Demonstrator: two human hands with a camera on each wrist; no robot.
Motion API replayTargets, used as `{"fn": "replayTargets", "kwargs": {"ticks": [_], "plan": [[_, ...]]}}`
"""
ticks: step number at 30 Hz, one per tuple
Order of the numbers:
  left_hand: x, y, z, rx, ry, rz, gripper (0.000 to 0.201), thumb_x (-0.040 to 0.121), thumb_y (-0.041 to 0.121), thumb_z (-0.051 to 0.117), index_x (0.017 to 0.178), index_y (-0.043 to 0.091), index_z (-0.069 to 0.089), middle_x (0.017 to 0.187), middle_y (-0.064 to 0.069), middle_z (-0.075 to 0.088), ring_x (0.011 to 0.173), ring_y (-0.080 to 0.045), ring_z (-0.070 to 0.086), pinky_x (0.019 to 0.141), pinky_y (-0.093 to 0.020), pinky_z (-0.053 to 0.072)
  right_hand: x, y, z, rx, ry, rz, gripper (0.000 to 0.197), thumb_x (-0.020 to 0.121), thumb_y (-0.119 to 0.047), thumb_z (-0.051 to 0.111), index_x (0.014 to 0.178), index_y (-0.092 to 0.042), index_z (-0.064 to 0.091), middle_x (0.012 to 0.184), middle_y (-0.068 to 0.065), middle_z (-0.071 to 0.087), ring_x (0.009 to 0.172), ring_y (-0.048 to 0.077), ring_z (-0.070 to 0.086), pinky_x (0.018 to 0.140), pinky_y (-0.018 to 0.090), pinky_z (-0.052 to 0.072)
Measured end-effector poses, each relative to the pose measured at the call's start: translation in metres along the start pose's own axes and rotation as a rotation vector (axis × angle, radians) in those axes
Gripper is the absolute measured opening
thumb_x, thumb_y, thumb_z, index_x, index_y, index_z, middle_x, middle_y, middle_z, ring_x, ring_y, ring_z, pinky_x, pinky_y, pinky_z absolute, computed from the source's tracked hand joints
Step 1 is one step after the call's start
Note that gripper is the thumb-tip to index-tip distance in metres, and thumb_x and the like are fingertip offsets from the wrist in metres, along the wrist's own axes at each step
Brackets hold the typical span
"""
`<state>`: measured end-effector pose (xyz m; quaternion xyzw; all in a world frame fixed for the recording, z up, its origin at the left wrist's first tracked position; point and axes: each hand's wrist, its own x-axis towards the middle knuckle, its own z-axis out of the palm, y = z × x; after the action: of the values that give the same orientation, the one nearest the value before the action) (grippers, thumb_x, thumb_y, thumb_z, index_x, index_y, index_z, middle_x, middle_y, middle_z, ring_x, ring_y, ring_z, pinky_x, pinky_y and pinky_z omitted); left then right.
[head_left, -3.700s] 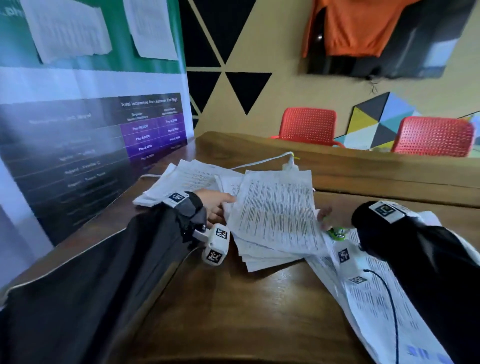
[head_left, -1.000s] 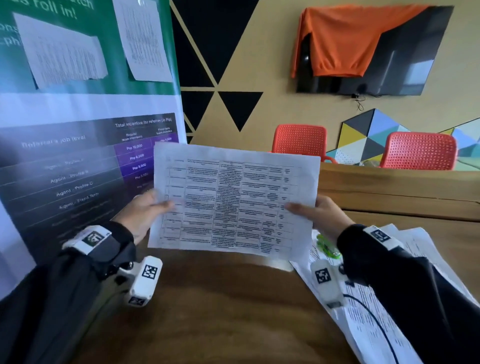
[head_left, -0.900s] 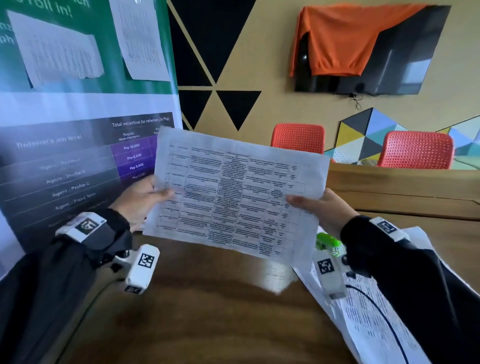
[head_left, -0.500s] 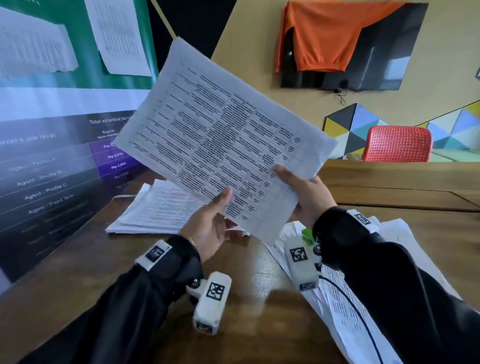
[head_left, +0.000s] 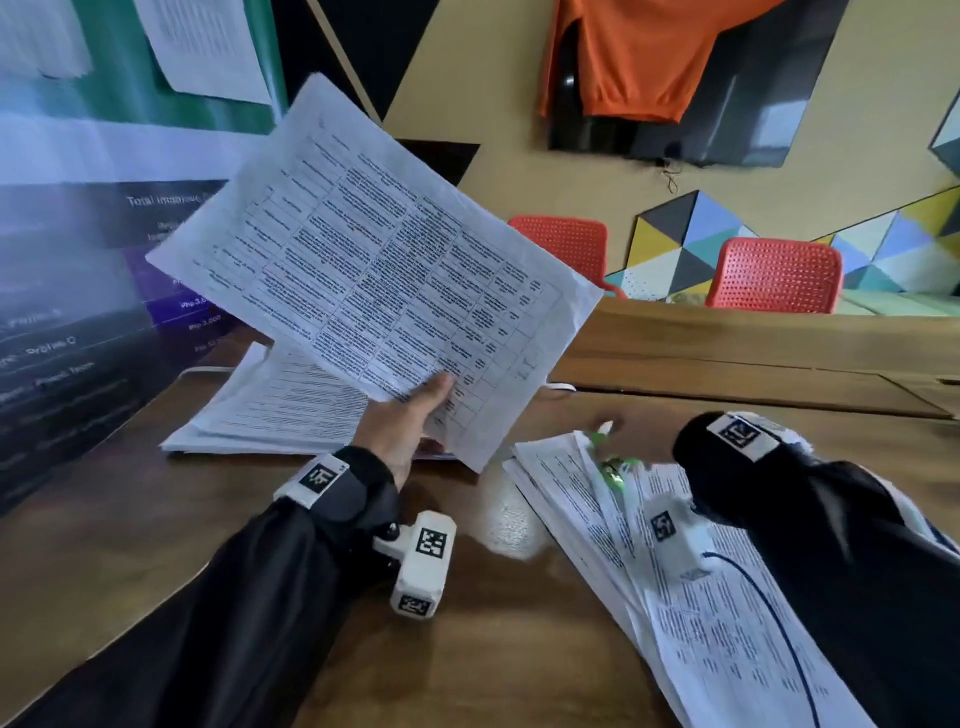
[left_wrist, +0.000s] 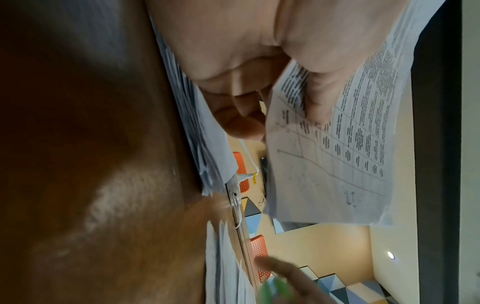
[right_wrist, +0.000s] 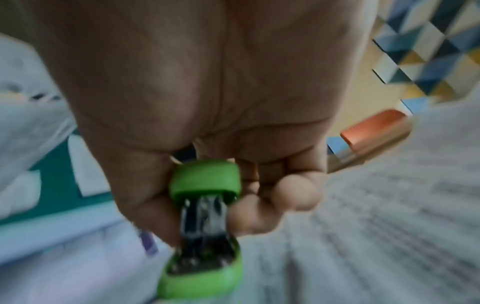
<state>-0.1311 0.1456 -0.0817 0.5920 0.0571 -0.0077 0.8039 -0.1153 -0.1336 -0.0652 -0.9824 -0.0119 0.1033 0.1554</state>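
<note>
My left hand (head_left: 415, 410) holds up a printed sheet with a table on it (head_left: 363, 270), tilted over the desk. The thumb (left_wrist: 319, 92) presses on its printed face and the fingers (left_wrist: 241, 123) lie behind it. My right hand (right_wrist: 202, 216) grips a small green stapler (right_wrist: 205, 179), its metal mouth pointing away from the palm. In the head view the stapler (head_left: 608, 462) hovers over the right pile of papers (head_left: 701, 613). A black sleeve hides most of the right hand there.
A second pile of printed sheets (head_left: 270, 405) lies on the wooden table (head_left: 493, 665) at the left, under the raised sheet. A banner (head_left: 67, 312) stands at the left. Two orange chairs (head_left: 774, 275) sit behind the table. A white cable (head_left: 558, 387) runs along the far side.
The right hand has let go of the sheet and dropped to the right pile, still holding the stapler. The left hand alone now keeps the sheet up.
</note>
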Motion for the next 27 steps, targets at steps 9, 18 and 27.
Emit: {"fn": "replayTargets", "kwargs": {"ticks": [9, 18, 27], "plan": [[0.017, -0.011, -0.01, -0.057, 0.046, 0.033, 0.02, 0.077, 0.037, 0.083, 0.089, 0.022, 0.076, 0.112, 0.007, 0.073, 0.108, -0.014, 0.066, 0.11, -0.04, 0.043, 0.015, -0.045, 0.03, 1.451, -0.085, -0.113, 0.011, 0.083, -0.018, 0.073, 0.08, -0.018, 0.063, 0.098, 0.016, 0.054, 0.063, 0.019, 0.051, 0.046, 0.026, 0.037], [0.026, -0.023, -0.016, -0.059, 0.092, 0.022, 0.035, 0.069, 0.045, 0.087, 0.092, 0.021, 0.08, 0.101, 0.008, 0.072, 0.093, -0.006, 0.063, 0.106, -0.036, 0.044, 0.01, -0.046, 0.044, 1.495, -0.148, -0.402, 0.065, 0.038, -0.04, 0.101, 0.091, -0.014, 0.074, 0.088, 0.004, 0.07, 0.075, 0.012, 0.067, 0.064, 0.02, 0.055], [0.022, -0.029, -0.013, -0.073, 0.081, 0.081, 0.088, 0.041, 0.06, 0.094, 0.115, 0.017, 0.074, 0.114, 0.003, 0.076, 0.115, -0.023, 0.067, 0.109, -0.047, 0.045, 0.005, -0.05, 0.051, 1.556, -0.155, -0.401, 0.078, 0.05, -0.047, 0.096, 0.115, -0.012, 0.071, 0.089, -0.002, 0.065, 0.068, 0.013, 0.049, 0.056, 0.021, 0.038]]}}
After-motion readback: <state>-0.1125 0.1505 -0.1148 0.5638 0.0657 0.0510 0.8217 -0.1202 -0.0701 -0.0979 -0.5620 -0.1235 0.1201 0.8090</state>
